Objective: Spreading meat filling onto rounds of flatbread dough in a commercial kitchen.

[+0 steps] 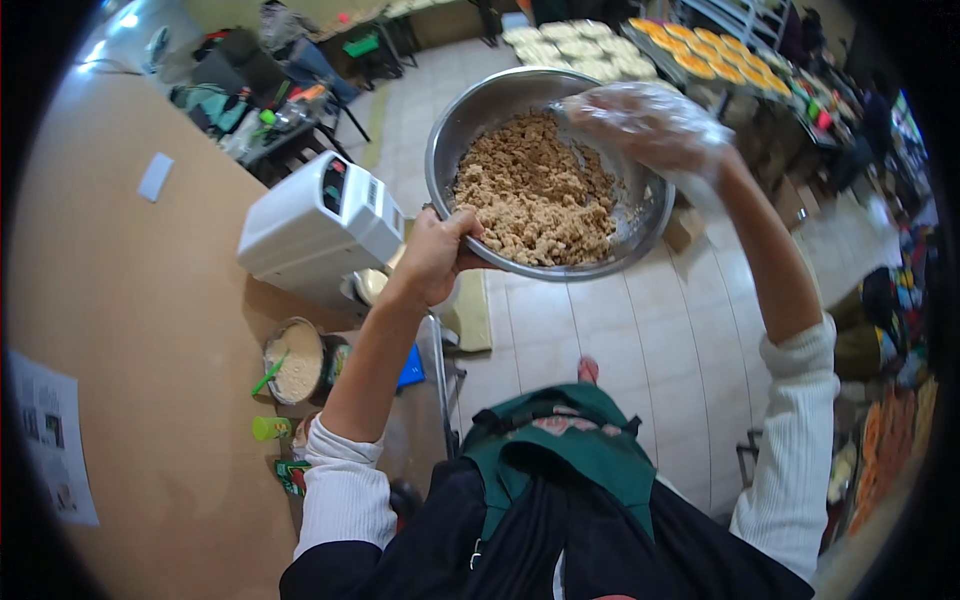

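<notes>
A large stainless steel mixing bowl is held up in front of me, tilted, with a tan crumbly mixture inside. My left hand is bare and grips the bowl's near left rim, thumb over the edge. In a clear plastic glove, my right hand is at the bowl's upper right side, over the rim; its fingertips are blurred under the plastic, so whether they grip anything is not clear.
A white machine stands against the wall on the left. Below it are a tub of pale meal with a green spoon and a green-lidded container. Trays of pale rounds and orange rounds lie beyond the bowl. A person is at upper left.
</notes>
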`<action>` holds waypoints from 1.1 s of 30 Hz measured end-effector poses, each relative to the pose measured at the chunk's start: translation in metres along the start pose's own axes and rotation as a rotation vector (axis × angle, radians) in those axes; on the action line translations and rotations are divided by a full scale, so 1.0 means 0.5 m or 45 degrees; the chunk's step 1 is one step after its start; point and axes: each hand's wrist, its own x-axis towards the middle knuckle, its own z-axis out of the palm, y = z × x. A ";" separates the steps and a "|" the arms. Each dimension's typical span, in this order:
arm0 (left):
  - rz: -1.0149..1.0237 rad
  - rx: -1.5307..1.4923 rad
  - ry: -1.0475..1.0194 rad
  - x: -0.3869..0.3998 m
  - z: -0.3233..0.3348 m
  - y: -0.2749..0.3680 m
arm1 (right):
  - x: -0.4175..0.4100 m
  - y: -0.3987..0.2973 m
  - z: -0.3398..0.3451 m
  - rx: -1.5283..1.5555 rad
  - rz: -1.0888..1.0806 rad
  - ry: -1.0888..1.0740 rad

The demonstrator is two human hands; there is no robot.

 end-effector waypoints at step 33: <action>-0.674 0.250 -0.588 0.257 0.680 -0.367 | -0.587 0.538 0.017 0.386 0.794 -0.015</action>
